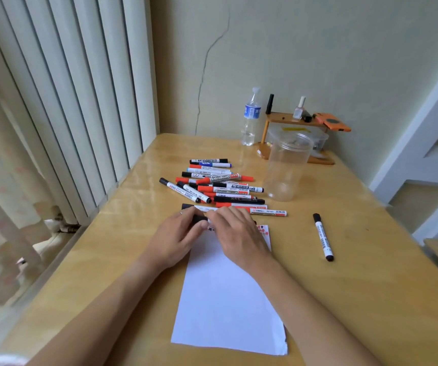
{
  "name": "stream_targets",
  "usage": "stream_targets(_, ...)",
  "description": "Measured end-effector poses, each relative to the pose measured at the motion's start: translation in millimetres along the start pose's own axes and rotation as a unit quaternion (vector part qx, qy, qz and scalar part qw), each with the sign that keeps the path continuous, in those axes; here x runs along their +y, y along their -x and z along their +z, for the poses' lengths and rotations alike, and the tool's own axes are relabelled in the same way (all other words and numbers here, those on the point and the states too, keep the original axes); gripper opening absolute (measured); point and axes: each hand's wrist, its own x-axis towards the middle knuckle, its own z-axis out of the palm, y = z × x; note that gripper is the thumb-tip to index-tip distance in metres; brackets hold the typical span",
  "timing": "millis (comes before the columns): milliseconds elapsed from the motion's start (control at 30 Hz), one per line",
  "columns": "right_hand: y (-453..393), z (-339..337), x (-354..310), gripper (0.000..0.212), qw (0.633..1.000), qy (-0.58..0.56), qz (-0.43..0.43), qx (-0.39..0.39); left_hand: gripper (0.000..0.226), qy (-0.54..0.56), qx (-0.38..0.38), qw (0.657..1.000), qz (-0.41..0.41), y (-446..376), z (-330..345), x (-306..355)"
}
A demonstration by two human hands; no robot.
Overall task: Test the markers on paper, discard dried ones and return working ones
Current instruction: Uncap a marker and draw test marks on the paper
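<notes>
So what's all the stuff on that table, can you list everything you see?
table: one, light wood, fills the view
paper: one white sheet, near edge, red marks at its far end
marker pile: too jumbled to count; black, red and blue caps; beyond the paper
lone marker: one, black caps, right of the paper
jar: one, clear plastic, right of the pile
bottle: one, clear with blue label, far edge
rack: one, wooden, far right corner, small bottle on top
orange thing: one, on the rack; cannot tell what
blinds: white, left
left hand: holds a black-capped marker's cap end
right hand: holds the same marker
</notes>
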Motion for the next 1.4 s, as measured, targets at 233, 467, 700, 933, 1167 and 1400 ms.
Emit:
stream_targets(233, 1, 3, -2, 0.018, 0.999, 0.016, 0.016, 0.023, 0.024, 0.016, -0.043, 0.999, 0.001, -4, 2, -1)
stream_targets(467, -1, 4, 6, 0.027, 0.998, -0.028, 0.048, -0.01, 0.032, 0.027, -0.017, 0.999, -0.019, -7, 5, -8)
stream_targets(700, -2, 9, 7, 0.031, 0.997, -0.028, 0.07, 0.009, 0.03, 0.009, -0.011, 1.0, 0.021, -12, 8, -18)
stream_targets(933, -5, 9, -5, 0.031, 0.993, 0.047, 0.108, -0.022, 0.032, -0.013, 0.031, 0.999, 0.01, -10, 8, -25)
stream_targets(1167, 7, 2, 19, 0.052, 0.976, 0.008, 0.19, -0.104, 0.014, -0.08, 0.117, 0.986, -0.09, -11, 9, -26)
stream_targets(1400, 6, -24, 25, 0.065, 0.943, -0.109, 0.189, -0.253, 0.026, -0.141, 0.07, 0.981, -0.112, -8, 12, -32)
